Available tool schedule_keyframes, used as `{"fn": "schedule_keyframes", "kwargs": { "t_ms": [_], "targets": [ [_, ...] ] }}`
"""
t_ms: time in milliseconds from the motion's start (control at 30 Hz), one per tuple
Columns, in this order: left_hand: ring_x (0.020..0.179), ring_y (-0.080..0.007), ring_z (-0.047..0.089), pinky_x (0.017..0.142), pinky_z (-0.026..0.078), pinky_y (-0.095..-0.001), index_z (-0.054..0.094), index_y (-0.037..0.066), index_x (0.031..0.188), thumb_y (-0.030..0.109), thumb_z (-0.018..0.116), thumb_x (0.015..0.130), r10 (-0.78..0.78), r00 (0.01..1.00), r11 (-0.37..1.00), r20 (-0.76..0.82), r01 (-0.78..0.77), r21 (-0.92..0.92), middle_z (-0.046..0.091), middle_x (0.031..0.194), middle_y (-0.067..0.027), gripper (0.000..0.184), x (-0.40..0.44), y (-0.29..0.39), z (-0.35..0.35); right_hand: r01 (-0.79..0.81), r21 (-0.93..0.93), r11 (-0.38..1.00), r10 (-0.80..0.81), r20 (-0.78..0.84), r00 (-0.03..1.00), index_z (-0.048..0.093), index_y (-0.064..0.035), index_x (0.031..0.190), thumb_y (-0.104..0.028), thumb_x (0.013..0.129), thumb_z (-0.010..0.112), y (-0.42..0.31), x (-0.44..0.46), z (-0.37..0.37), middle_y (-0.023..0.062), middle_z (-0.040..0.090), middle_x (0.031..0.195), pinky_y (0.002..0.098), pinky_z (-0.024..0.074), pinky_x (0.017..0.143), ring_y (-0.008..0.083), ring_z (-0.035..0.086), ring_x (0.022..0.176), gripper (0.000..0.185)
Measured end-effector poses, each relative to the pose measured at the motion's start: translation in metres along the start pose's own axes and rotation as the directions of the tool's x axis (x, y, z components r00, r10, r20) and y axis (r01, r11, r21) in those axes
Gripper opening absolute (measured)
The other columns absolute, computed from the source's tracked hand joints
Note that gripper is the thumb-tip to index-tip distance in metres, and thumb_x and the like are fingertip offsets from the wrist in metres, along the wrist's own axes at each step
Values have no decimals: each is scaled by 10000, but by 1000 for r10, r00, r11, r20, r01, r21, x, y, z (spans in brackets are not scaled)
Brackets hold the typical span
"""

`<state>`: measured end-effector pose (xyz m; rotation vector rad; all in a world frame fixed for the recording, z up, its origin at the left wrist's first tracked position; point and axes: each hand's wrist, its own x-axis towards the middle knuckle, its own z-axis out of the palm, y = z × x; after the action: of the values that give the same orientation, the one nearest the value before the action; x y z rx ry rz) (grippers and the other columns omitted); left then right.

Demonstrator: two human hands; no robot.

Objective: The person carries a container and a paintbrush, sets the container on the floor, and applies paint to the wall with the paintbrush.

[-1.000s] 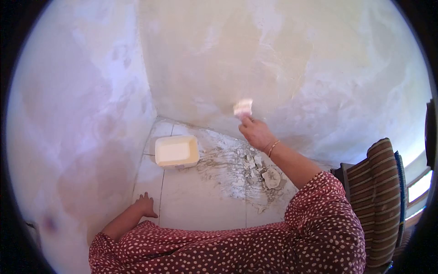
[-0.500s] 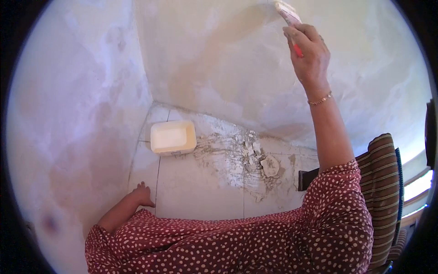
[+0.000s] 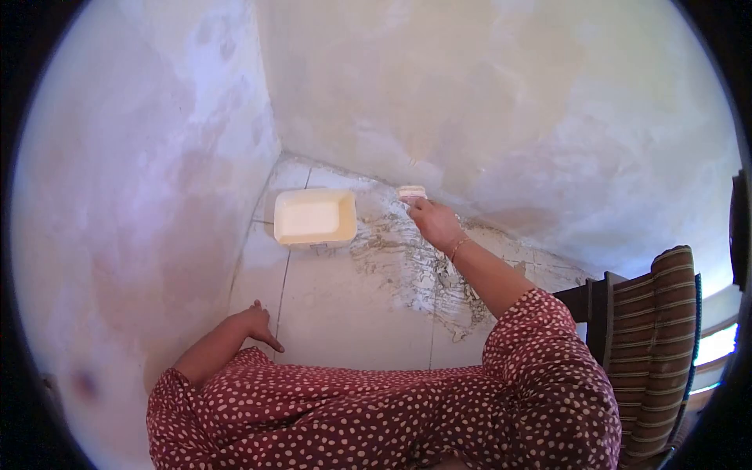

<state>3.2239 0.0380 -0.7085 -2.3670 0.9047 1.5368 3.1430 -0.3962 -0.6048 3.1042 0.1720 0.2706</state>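
My right hand (image 3: 435, 223) is closed around a paintbrush (image 3: 412, 192), its bristle end facing the base of the back wall. To the left of the brush stands a cream rectangular tub (image 3: 352, 219) with pale liquid inside, apart from the brush. My left hand (image 3: 260, 323) hangs low on the left near the side wall, fingers apart and holding nothing. Most of the brush handle is hidden by my right hand.
Plaster flakes and dusty streaks (image 3: 399, 258) cover the tiled floor (image 3: 352, 313) below my right forearm. Patchy walls (image 3: 486, 94) meet in a corner behind the tub. A striped upholstered chair (image 3: 654, 329) stands close at my right.
My right hand has brought the brush down and left from high on the back wall to near the floor, beside the tub. My left hand has shifted only slightly.
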Motion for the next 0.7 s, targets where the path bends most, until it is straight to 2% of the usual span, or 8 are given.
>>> {"fn": "schedule_keyframes", "kwargs": {
  "t_ms": [100, 167, 233, 333, 433, 533, 600, 700],
  "targets": [
    [1330, -479, 141, 1093, 213, -398, 195, -180, 1330, 749, 726, 406, -10, 1000, 1000, 16, 10, 16, 8, 1402, -404, 1414, -2, 4, -3, -160, -1, 987, 160, -58, 985, 571, -72, 859, -72, 791, 511, 47, 12, 28, 145, 559, 905, 422, 496, 732, 329, 587, 873, 91],
    [1332, -482, 127, 1098, 199, -392, 172, -189, 1330, 756, 723, 401, 2, 1000, 1000, 6, -2, 13, 1, 1400, -408, 1435, -3, 3, 0, -245, 257, 935, 279, -106, 955, 596, -90, 870, -106, 801, 526, 61, 18, -15, 142, 574, 864, 420, 486, 738, 321, 593, 838, 99],
    [1333, -487, 109, 1102, 184, -395, 151, -203, 1324, 760, 720, 400, -8, 1000, 999, 11, 8, 38, -6, 1398, -411, 1451, 2, 2, 3, -201, 132, 971, 225, -203, 953, 638, -98, 903, -55, 787, 562, 42, 20, -74, 116, 615, 859, 372, 491, 692, 321, 595, 765, 145],
    [1334, -492, 86, 1106, 165, -403, 124, -218, 1317, 766, 717, 392, -18, 1000, 999, 13, 17, 41, -17, 1395, -413, 1475, 1, 8, 4, -68, 101, 993, 117, -622, 774, 633, -99, 927, -53, 803, 558, 5, 9, -122, 124, 611, 906, 368, 493, 706, 325, 601, 803, 152],
    [1332, -499, 75, 1107, 156, -417, 113, -220, 1317, 771, 717, 379, -48, 999, 998, 21, 46, 51, -22, 1393, -416, 1492, -9, 18, 1, -26, 165, 986, 93, -416, 904, 570, -57, 825, -49, 770, 534, -7, 3, -101, 160, 581, 952, 430, 490, 700, 342, 598, 820, 65],
    [1334, -498, 60, 1107, 148, -433, 101, -217, 1321, 772, 720, 364, -35, 999, 999, 40, 33, 42, -20, 1392, -418, 1509, -10, 18, -3, -106, 72, 992, 101, 69, 993, 587, -76, 894, -46, 763, 529, 7, 17, -27, 181, 549, 955, 441, 489, 719, 349, 594, 828, 146],
    [1335, -497, 48, 1106, 145, -444, 92, -214, 1324, 773, 721, 357, -15, 1000, 1000, 20, 14, 26, -18, 1393, -417, 1518, -7, 14, 2, -87, 47, 995, 84, 73, 994, 586, -75, 913, -43, 761, 526, 26, 20, 16, 181, 542, 946, 441, 490, 719, 351, 591, 824, 167],
    [1336, -498, 31, 1105, 142, -457, 81, -210, 1327, 776, 720, 353, 0, 999, 1000, -49, 0, -1, -17, 1394, -415, 1527, -2, 8, 13, -157, 45, 986, 157, 12, 988, 582, -65, 914, -42, 750, 529, 33, 35, 9, 174, 542, 960, 434, 492, 718, 338, 591, 832, 174]
  ]
}}
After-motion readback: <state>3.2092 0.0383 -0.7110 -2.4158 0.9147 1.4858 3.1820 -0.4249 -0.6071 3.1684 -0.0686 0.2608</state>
